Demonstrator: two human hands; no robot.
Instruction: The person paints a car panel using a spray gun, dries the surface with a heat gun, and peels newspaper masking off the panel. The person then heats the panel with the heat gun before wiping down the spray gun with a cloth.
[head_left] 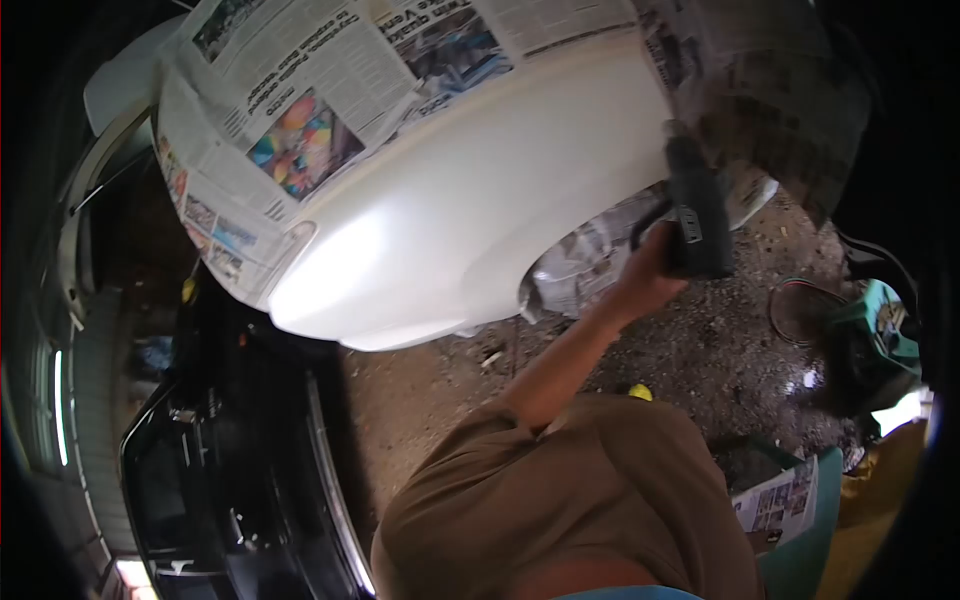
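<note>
My left hand (655,262) is closed around the handle of a dark heat gun (698,220) with a pale label on its body. Its narrow nozzle points up toward the edge of a glossy white car body panel (440,210). Whether the nozzle touches the panel I cannot tell. Newspaper sheets (370,70) cover the area above the panel, bordered by a strip of tape. Inside the wheel arch hangs crumpled grey covering (590,260). My right hand is out of view.
A black car (230,470) stands at the left, close to the white panel's lower edge. Damp, gritty ground (420,400) lies below. A green stool-like object (880,320) is at the right, near a thin looped cord (790,300). Lower right, newspaper (785,505) lies by a green surface.
</note>
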